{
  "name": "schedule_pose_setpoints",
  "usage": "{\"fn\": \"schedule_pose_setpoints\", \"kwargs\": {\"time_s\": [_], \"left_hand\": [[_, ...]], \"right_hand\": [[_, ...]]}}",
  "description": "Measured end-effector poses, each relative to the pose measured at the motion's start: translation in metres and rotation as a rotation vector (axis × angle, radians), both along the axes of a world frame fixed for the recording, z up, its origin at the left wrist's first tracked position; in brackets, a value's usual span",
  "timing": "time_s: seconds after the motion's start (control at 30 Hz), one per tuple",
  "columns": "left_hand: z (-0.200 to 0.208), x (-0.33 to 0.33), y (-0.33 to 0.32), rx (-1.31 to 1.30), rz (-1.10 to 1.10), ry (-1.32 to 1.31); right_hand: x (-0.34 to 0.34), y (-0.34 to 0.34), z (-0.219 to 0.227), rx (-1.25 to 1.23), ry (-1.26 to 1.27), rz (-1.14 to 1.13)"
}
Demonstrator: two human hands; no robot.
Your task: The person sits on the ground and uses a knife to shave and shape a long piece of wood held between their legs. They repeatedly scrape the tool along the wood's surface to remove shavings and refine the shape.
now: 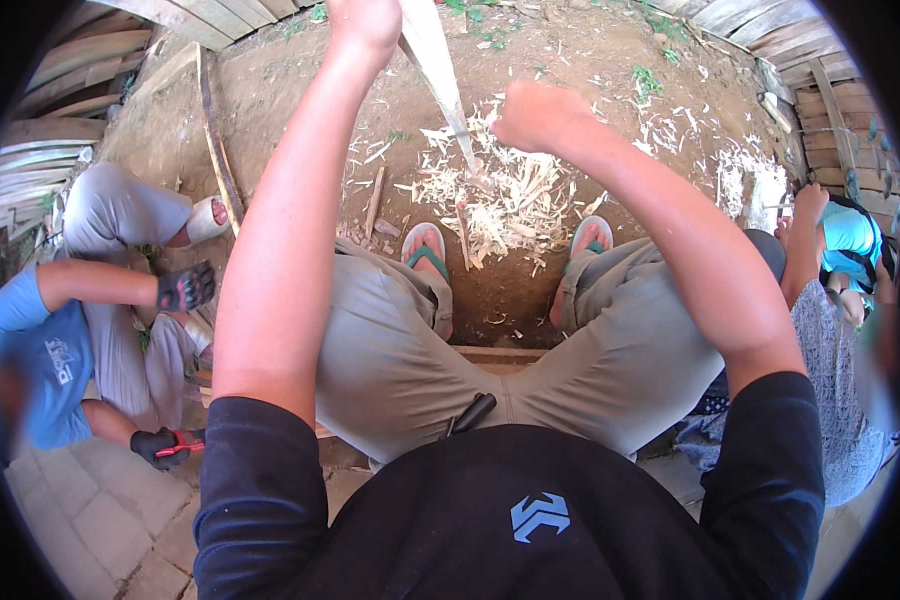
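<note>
My left hand [366,22] is raised at the upper edge of the picture; only its wrist and heel show, and the fingers are out of sight. Right beside it, a long pale piece of wood [432,62] slants down and narrows toward the ground, its lower end among the shavings. To the right of that wood, my right hand [542,116] is closed in a fist. Whatever it grips is hidden behind the fingers. Curled pale wood shavings [505,205] lie heaped on the dirt below both hands, just beyond my sandalled feet.
At left sits a person in a blue shirt [55,350] with dark gloves, one holding a red-handled tool [182,443]. Another person in patterned grey clothing [835,400] is close at my right. A long stick [218,140] leans at left; wooden plank walls [65,140] border the ground.
</note>
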State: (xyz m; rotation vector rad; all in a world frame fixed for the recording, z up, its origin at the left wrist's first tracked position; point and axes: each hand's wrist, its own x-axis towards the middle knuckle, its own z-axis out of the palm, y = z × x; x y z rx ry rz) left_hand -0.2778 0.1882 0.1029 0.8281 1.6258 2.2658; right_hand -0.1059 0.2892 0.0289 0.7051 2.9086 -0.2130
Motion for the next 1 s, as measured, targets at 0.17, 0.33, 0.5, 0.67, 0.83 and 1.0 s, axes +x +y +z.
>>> {"fn": "schedule_pose_setpoints", "kwargs": {"time_s": [0.17,0.33,0.5,0.67,0.83,1.0], "left_hand": [[-0.010,-0.011,-0.012,0.070,-0.045,0.014],[-0.015,-0.020,-0.006,0.093,-0.016,-0.041],[-0.014,-0.024,-0.007,0.128,-0.024,-0.082],[-0.020,-0.028,-0.012,0.191,-0.020,-0.126],[-0.018,-0.025,-0.009,0.164,-0.028,-0.072],[-0.006,-0.001,0.004,0.122,-0.110,0.016]], "right_hand": [[-0.009,0.036,0.053,-0.374,-0.133,0.115],[0.010,0.035,0.076,-0.428,0.027,0.102],[-0.001,0.023,0.072,-0.289,-0.064,0.043],[-0.003,0.008,0.075,-0.263,-0.062,0.050],[-0.003,0.028,0.065,-0.302,0.024,0.079],[0.001,0.018,0.015,-0.008,-0.186,0.063]]}}
